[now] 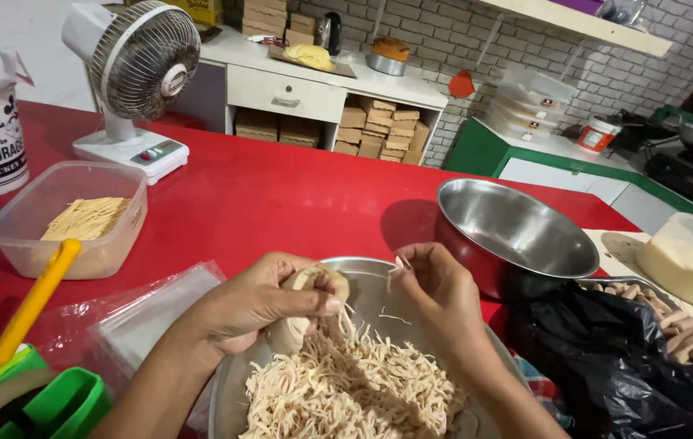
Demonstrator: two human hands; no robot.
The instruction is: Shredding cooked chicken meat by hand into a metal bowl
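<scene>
We work at a glossy red table before a white brick wall. A steel tray holds pale shredded strands. Our left hand grips a doughy roll; our right hand pinches thin strands.
</scene>
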